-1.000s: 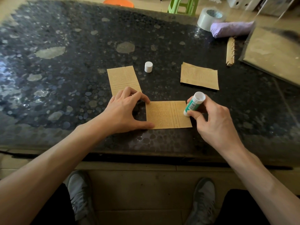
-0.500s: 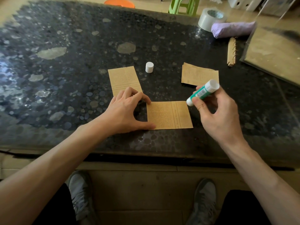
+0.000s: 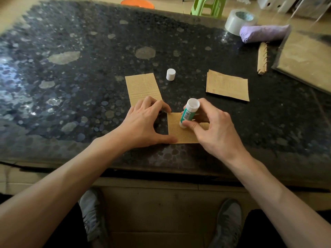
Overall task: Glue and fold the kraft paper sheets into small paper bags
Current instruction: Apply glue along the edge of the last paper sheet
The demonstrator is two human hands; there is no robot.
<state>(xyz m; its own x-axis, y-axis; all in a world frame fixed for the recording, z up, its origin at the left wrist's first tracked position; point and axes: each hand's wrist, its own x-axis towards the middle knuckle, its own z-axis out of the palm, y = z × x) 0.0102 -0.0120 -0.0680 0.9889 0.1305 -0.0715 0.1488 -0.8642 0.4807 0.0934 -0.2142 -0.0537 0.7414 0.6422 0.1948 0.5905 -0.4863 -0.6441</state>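
Note:
A small kraft paper sheet (image 3: 180, 133) lies near the front edge of the dark stone table (image 3: 89, 86). My left hand (image 3: 143, 126) presses its left edge with thumb and fingertips. My right hand (image 3: 215, 129) grips a green and white glue stick (image 3: 189, 113), its tip down on the middle of the sheet. The hand covers the sheet's right part. A second kraft piece (image 3: 143, 88) lies just behind my left hand, and a third (image 3: 227, 85) lies further right. The white glue cap (image 3: 170, 74) stands between them.
At the back right are a tape roll (image 3: 238, 21), a folded purple umbrella (image 3: 263, 33), a narrow kraft strip (image 3: 261, 58) and a clear bag of kraft sheets (image 3: 306, 59). Beyond the table stand a green stool (image 3: 207, 5) and an orange object (image 3: 138, 2). My shoes show below.
My right hand lifted the glue stick off the sheet's right edge, then brought it left and down onto the middle of the sheet. My left hand stayed in place.

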